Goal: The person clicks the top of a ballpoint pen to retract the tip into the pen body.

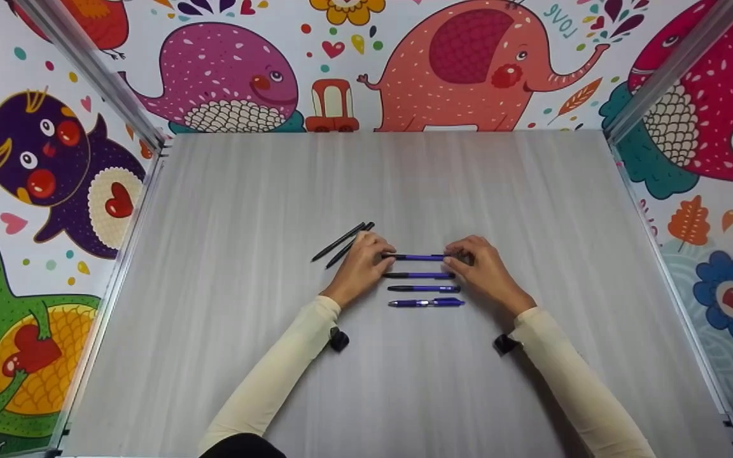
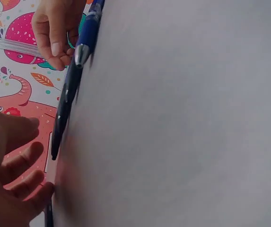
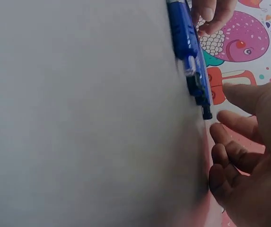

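Note:
Four parallel blue pens lie in a column on the table. At the ends of the farthest blue pen [image 1: 420, 257] are both hands. My left hand [image 1: 361, 264] is at its dark left end, thumb and fingers apart in the left wrist view. Over its right end is my right hand [image 1: 487, 270], with a gap between thumb [image 3: 241, 97] and fingers. Nearer me lie a second blue pen [image 1: 418, 275], a third blue pen [image 1: 424, 289] and a chunkier blue click pen [image 1: 427, 303]. Two black pens [image 1: 338, 242] lie slanted beside the left hand, one partly hidden by it.
The grey table [image 1: 245, 191] extends around the pens. Metal rails [image 1: 93, 79] and walls printed with cartoon animals enclose its back and sides. A small black device [image 1: 339, 340] sits at the left wrist, and another black device [image 1: 504, 344] at the right wrist.

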The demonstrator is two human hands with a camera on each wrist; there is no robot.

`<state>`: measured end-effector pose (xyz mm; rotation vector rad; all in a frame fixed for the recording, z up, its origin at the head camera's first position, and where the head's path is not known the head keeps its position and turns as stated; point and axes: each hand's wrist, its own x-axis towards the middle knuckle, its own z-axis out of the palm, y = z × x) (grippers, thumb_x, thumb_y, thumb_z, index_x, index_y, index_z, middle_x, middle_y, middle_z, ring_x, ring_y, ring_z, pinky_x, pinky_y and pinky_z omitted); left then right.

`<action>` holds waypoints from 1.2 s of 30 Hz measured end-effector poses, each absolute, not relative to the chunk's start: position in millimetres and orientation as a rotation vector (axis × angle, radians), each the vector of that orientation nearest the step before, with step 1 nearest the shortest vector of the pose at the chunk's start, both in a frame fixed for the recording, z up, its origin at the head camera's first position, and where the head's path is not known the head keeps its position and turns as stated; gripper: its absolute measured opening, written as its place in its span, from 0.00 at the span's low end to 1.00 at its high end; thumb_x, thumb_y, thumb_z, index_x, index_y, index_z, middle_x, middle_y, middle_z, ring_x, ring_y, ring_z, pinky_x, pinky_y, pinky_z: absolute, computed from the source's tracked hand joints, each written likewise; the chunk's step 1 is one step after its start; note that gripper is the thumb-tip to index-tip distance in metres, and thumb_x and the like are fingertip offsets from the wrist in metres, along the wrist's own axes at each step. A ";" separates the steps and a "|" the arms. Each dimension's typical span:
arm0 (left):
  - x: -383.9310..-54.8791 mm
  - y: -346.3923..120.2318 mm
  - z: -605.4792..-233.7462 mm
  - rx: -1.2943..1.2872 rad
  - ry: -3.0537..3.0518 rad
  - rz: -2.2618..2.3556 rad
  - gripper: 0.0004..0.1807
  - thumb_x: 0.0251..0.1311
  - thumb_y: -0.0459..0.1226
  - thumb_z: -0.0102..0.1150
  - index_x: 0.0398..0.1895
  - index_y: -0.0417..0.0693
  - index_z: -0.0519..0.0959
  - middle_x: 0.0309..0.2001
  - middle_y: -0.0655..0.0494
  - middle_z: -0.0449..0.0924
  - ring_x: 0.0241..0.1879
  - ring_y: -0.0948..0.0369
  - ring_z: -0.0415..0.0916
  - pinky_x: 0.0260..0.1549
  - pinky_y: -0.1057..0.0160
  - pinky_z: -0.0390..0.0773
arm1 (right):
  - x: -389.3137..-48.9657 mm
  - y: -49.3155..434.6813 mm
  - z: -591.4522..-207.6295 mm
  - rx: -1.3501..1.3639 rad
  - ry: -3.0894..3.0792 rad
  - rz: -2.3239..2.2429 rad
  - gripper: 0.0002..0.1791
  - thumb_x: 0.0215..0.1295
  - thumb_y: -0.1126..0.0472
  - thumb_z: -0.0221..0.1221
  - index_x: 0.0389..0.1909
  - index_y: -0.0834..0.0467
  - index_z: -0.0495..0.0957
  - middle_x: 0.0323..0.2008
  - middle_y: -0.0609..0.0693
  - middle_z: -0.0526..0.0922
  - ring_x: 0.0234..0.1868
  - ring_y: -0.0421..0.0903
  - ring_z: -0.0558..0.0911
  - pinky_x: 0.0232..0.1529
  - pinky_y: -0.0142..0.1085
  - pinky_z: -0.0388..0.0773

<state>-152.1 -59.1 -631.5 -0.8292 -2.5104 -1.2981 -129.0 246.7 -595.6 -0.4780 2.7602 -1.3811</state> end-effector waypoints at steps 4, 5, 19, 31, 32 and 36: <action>-140.0 -63.0 -605.5 -0.773 -2.535 -1.303 0.06 0.68 0.29 0.73 0.46 0.37 0.90 0.47 0.47 0.86 0.58 0.47 0.77 0.63 0.47 0.77 | -133.0 239.3 -588.9 -0.470 2.788 -1.416 0.12 0.75 0.65 0.71 0.54 0.65 0.88 0.48 0.57 0.87 0.48 0.52 0.80 0.49 0.38 0.76; -136.9 -63.8 -598.9 -0.749 -2.553 -1.310 0.06 0.69 0.29 0.72 0.46 0.37 0.90 0.48 0.47 0.87 0.59 0.47 0.76 0.64 0.46 0.77 | -134.3 237.0 -587.3 -0.469 2.791 -1.427 0.12 0.75 0.66 0.70 0.54 0.65 0.88 0.49 0.57 0.87 0.48 0.53 0.81 0.49 0.39 0.76; -125.7 -82.0 -593.5 -0.545 -2.475 -1.324 0.12 0.68 0.28 0.74 0.52 0.34 0.87 0.54 0.45 0.86 0.61 0.46 0.77 0.64 0.45 0.78 | -147.5 194.8 -573.8 -0.433 2.655 -1.604 0.15 0.79 0.63 0.67 0.60 0.67 0.85 0.57 0.59 0.87 0.60 0.58 0.84 0.65 0.57 0.80; -118.1 -103.3 -601.5 -0.371 -2.423 -1.361 0.12 0.68 0.30 0.74 0.52 0.35 0.88 0.53 0.47 0.86 0.59 0.48 0.75 0.62 0.48 0.78 | -166.9 162.2 -574.6 -0.389 2.578 -1.646 0.17 0.80 0.64 0.66 0.62 0.69 0.84 0.60 0.61 0.85 0.64 0.59 0.84 0.68 0.51 0.81; -116.6 -104.8 -600.7 -0.347 -2.431 -1.358 0.12 0.68 0.30 0.74 0.52 0.35 0.88 0.53 0.46 0.86 0.59 0.48 0.75 0.61 0.49 0.78 | -167.9 158.3 -575.1 -0.387 2.577 -1.644 0.17 0.80 0.64 0.65 0.62 0.69 0.84 0.60 0.61 0.85 0.64 0.60 0.84 0.67 0.51 0.81; -108.6 -111.6 -598.9 -0.264 -2.438 -1.349 0.11 0.67 0.29 0.76 0.50 0.35 0.89 0.52 0.46 0.87 0.59 0.47 0.75 0.61 0.48 0.78 | -171.9 140.9 -577.7 -0.384 2.590 -1.610 0.17 0.79 0.65 0.66 0.62 0.69 0.84 0.58 0.63 0.86 0.61 0.60 0.85 0.65 0.52 0.82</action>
